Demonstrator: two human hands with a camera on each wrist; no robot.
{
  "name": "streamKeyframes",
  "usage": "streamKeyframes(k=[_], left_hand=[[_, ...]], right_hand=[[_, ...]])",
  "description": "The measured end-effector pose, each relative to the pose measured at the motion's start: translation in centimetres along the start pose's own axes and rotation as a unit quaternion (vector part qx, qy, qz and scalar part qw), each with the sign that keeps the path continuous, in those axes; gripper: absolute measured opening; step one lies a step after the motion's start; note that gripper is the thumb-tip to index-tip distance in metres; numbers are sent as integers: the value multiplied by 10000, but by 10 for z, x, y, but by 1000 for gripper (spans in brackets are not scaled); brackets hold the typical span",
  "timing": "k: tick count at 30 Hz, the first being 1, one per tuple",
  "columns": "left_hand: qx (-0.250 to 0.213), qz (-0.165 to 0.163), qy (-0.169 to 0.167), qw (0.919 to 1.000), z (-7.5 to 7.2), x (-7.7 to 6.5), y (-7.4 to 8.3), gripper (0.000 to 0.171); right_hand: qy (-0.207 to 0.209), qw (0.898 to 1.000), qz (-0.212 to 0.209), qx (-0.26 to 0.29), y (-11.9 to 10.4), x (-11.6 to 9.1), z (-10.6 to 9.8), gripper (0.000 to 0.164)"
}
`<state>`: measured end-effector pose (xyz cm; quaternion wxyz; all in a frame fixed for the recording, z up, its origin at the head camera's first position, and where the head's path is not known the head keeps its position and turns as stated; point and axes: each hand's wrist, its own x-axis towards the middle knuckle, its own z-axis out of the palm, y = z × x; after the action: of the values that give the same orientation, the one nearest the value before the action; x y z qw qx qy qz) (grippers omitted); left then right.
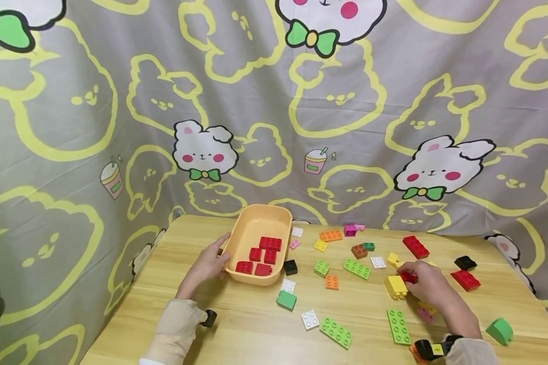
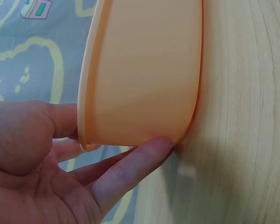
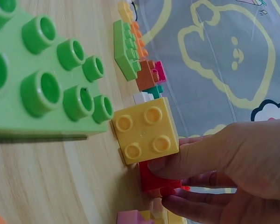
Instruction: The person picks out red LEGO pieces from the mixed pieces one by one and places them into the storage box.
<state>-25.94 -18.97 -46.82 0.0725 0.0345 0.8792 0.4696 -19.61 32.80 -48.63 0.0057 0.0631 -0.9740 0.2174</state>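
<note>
At the left, a light orange plastic tub [image 1: 255, 215] stands on the table with several red toy bricks [image 1: 270, 244] inside. My left hand [image 1: 212, 258] grips its left side; in the left wrist view the thumb is at the rim and a finger [image 2: 130, 170] presses under the wall. My right hand [image 1: 426, 284] pinches a red brick [image 3: 154, 179] between thumb and fingers. Right beside it, a yellow brick [image 3: 144, 133] stands on its side, its studs facing the right wrist camera. Part of the red brick is hidden behind the thumb and the yellow brick.
Loose bricks of many colours lie between and around my hands, including a long green brick [image 1: 398, 327] and an orange one [image 1: 332, 282]. Two more red bricks [image 1: 415, 247] lie toward the right. A patterned grey curtain [image 1: 265, 101] hangs behind the wooden table [image 1: 246, 324].
</note>
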Motion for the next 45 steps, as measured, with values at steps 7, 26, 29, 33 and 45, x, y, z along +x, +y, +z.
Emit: streamKeyframes(k=[7,26,29,33,45], left_hand=[[-1,23,2,10000,2,1,-1,65],[18,93,42,9999,-1,-1,3,64],[4,77,36,10000,-1,-1,2,64],[6,67,-3,10000,0,-2,2,64],[0,67,-1,10000,0,-1,2,64]], right_hand=[[13,10000,71,-45,2,-3,-6,28],[1007,9888,-1045,-349,-48,9,-26,29],[1035,9859,-1268,-351,-59,15,-22,29],[972,9832,-1512,-324,-73,23,-15,30],[1067,9728,-2003,-454,-119,44,1,28]])
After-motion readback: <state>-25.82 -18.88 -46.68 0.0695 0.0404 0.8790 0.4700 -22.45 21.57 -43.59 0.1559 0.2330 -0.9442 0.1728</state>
